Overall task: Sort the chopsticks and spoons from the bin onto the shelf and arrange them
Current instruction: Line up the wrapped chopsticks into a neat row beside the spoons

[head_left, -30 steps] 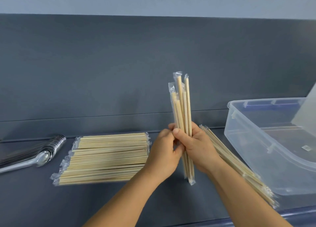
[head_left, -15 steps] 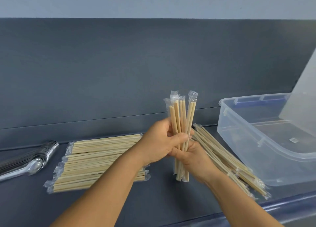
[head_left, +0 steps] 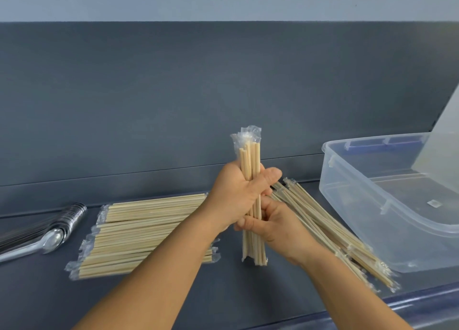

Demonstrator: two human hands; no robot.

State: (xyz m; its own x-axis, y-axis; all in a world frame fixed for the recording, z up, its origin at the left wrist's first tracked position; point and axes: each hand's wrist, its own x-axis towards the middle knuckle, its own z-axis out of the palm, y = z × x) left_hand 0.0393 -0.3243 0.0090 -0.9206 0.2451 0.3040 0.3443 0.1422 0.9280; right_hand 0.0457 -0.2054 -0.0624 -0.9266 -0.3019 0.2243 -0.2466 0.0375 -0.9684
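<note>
Both hands hold one upright bundle of wrapped chopsticks (head_left: 252, 200), butt end down on the shelf (head_left: 223, 295). Right hand (head_left: 273, 226) wraps its lower half, fingers curled round it; left hand (head_left: 236, 193) grips above, thumb across the front. Looks like squaring the ends before laying it down. Left of the bundle: the arranged flat stack of wrapped chopsticks (head_left: 146, 233), and further left the nested plastic spoons (head_left: 49, 235). Right of the bundle: a loose slanted pile of chopsticks (head_left: 330, 230), leaning toward the clear plastic bin (head_left: 387, 205), which looks empty. Risks: slick wrappers let sticks slide out if the grip loosens; a forearm could drag the flat stack askew; the loose pile's near end sits close to the shelf edge, so a nudge could tip pairs off.
</note>
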